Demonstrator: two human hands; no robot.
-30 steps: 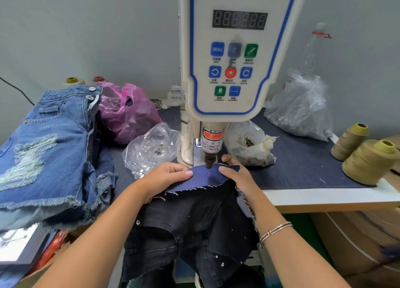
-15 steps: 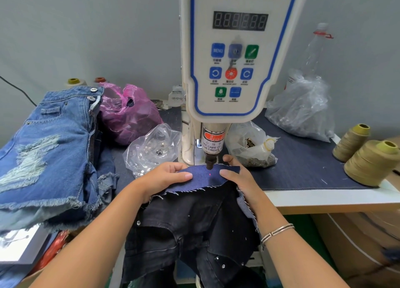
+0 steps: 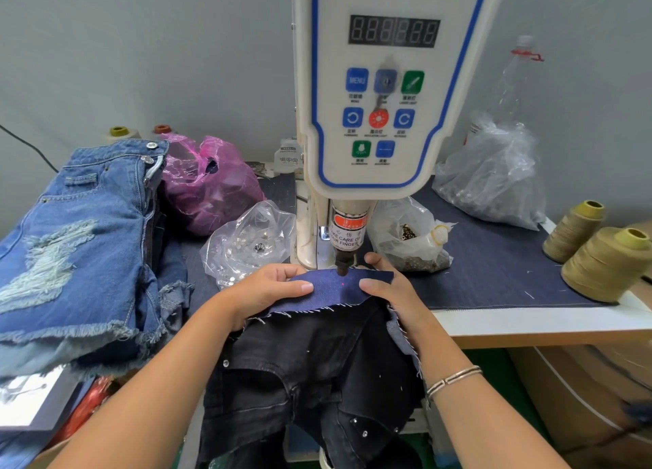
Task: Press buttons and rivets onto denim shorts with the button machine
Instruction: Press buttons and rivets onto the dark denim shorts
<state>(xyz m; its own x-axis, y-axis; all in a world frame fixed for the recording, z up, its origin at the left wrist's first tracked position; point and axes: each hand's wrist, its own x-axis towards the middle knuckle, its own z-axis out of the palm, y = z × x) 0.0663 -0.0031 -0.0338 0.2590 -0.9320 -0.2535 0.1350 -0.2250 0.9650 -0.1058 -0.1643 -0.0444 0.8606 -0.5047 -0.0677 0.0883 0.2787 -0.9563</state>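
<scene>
A dark blue denim flap (image 3: 335,288) of the black shorts (image 3: 310,373) lies under the machine's punch (image 3: 343,266), a red dot on it. The left hand (image 3: 263,290) pinches the flap at 9 o'clock, the right hand (image 3: 391,288) at 3 o'clock. Blue shorts (image 3: 77,236) are stacked at 9 o'clock on the tabletop (image 3: 529,322); thread cones (image 3: 599,260) stand at 3 o'clock.

Soft, even light fills the scene, seemingly from overhead, with no hard shadows; only faint shade sits under the hands and beneath the bench (image 3: 529,324). The clear plastic bags (image 3: 494,172) catch mild white glare. A small red dot glows on the dark cloth (image 3: 338,288). Wide-angle bending curves the edges, and the corners look slightly soft.
</scene>
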